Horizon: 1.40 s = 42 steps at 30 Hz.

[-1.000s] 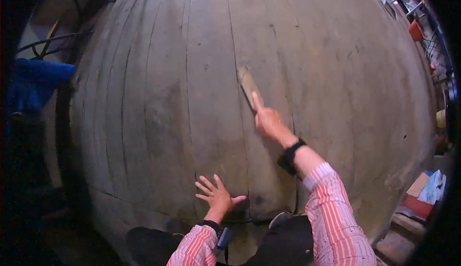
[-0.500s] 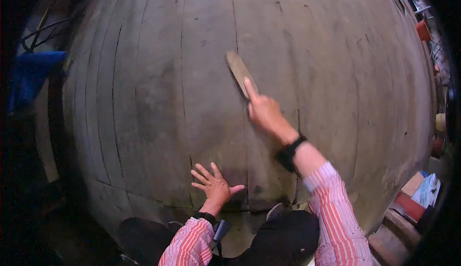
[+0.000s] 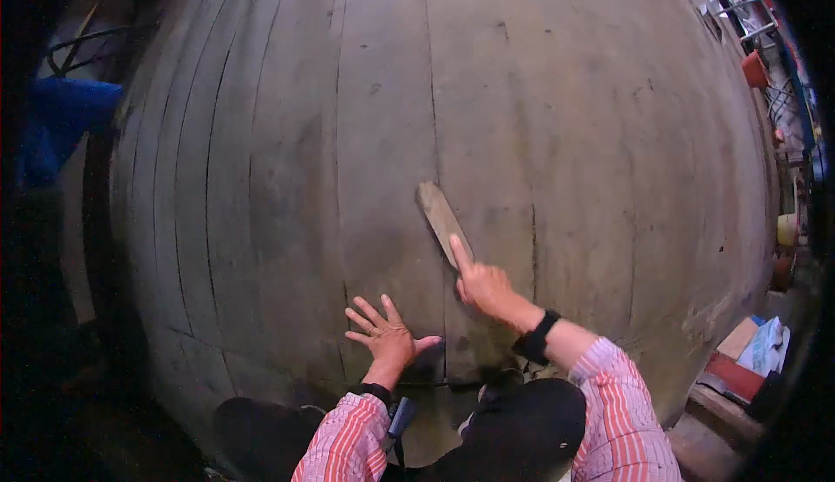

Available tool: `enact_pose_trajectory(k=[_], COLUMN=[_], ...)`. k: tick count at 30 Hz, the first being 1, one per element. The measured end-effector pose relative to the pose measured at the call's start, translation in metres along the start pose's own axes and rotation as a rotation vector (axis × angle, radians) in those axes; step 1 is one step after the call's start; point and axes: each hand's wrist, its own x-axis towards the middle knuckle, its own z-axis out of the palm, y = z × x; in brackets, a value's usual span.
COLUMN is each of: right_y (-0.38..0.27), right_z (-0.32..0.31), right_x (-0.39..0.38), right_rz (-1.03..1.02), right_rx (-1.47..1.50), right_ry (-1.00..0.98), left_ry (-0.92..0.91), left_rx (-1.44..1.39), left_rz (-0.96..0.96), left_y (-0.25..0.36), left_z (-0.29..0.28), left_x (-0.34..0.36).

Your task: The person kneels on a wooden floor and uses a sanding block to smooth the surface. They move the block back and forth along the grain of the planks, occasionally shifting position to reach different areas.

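My right hand (image 3: 485, 286) grips a long, flat tool (image 3: 435, 212), pale brown and rounded at the far end, with the index finger stretched along its top. The tool lies against a broad, grey-brown planked surface (image 3: 574, 134), angled toward the upper left. My left hand (image 3: 387, 338) rests spread on the same surface, lower and to the left of the tool, fingers apart and holding nothing. Both wrists have dark bands, and my knees show at the bottom.
A blue object (image 3: 65, 125) and dark metal bars stand beyond the surface's left edge. Along the right side are an orange-red container (image 3: 753, 70), metal frames, a pale yellow item (image 3: 787, 230) and a red box (image 3: 729, 375) with light blue packaging (image 3: 765, 347).
My right hand moved slightly up and left, then came back toward me with the tool, to just beside my left hand. My left hand shifted a little and stayed spread.
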Motion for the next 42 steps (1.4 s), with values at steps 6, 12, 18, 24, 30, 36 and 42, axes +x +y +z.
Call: enact_pose_trajectory(k=[6,12,18,24,30,36,42], right_y=[0.002,0.005,0.003,0.006,0.021,0.071,0.088], right_z=[0.0,-0.054,-0.068,-0.034,0.005,0.008,0.039], right_x=[0.026,0.157,0.18,0.095,-0.052,-0.178,-0.282], right_rz=[0.025,0.087,0.09,-0.161,-0.253,0.015,0.75], right_rx=[-0.119,-0.006,0.154,0.111,0.124,0.13,0.272], right_ry=[0.08,0.153,0.2,0.016,-0.096,0.178,0.43], left_ry=[0.028,-0.018,-0.105,-0.104,-0.121,-0.118,-0.076], left_rx=[0.002,0.023,-0.005,0.042,0.027,0.014,0.018], left_rz=[0.02,-0.023,-0.085,-0.1,-0.104,-0.088,-0.057], left_y=[-0.005,-0.002,0.009,0.008,0.006,0.008,0.007], left_z=[0.007,0.008,-0.014,-0.015,-0.013,-0.015,-0.023], left_x=[0.003,0.004,0.001,-0.002,0.001,-0.002,-0.018])
